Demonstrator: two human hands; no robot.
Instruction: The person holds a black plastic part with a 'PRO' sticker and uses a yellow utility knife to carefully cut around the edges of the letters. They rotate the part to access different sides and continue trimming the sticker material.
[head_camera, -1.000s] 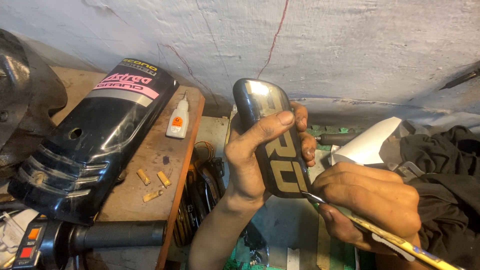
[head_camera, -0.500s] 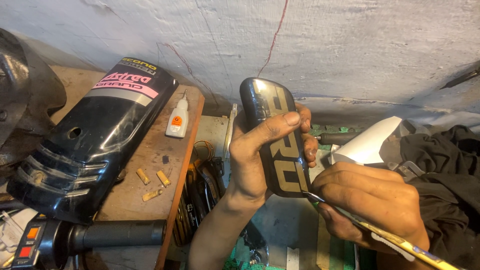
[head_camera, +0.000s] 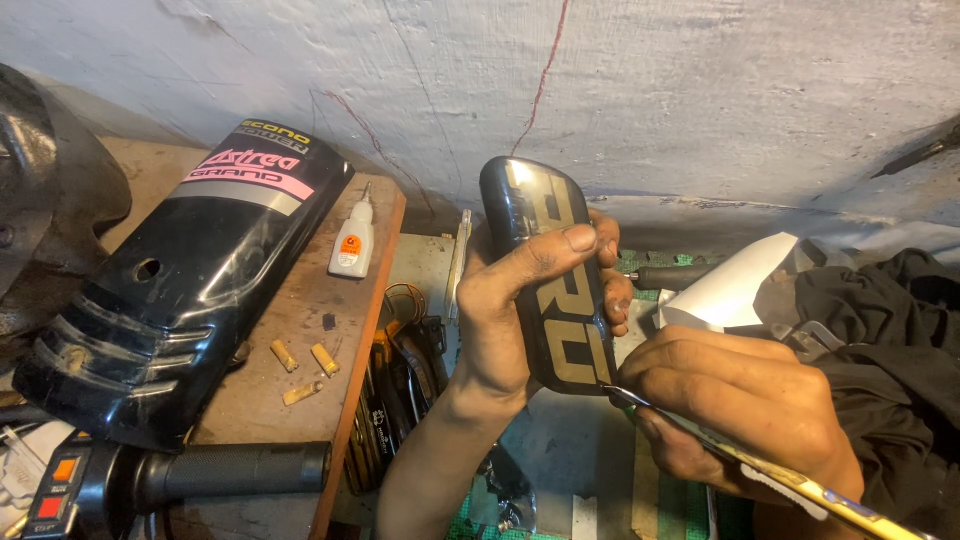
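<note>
My left hand (head_camera: 520, 300) grips a small glossy black panel (head_camera: 548, 270) with gold lettering, thumb across its face and fingers behind, holding it upright in front of the wall. My right hand (head_camera: 735, 410) is closed around a thin yellow-handled blade tool (head_camera: 760, 465). The tool's metal tip touches the lower edge of the panel by the gold lettering.
A large black motorcycle side cover (head_camera: 170, 300) lies on a wooden shelf (head_camera: 300, 370) at left, with a small glue bottle (head_camera: 352, 245) and cigarette butts (head_camera: 300, 365). A handlebar grip (head_camera: 230, 470) sits below. White paper (head_camera: 725, 285) and dark cloth (head_camera: 880, 340) lie at right.
The panel and my left hand have shifted slightly right and tilted a little. My right hand with the tool stays at the panel's lower edge.
</note>
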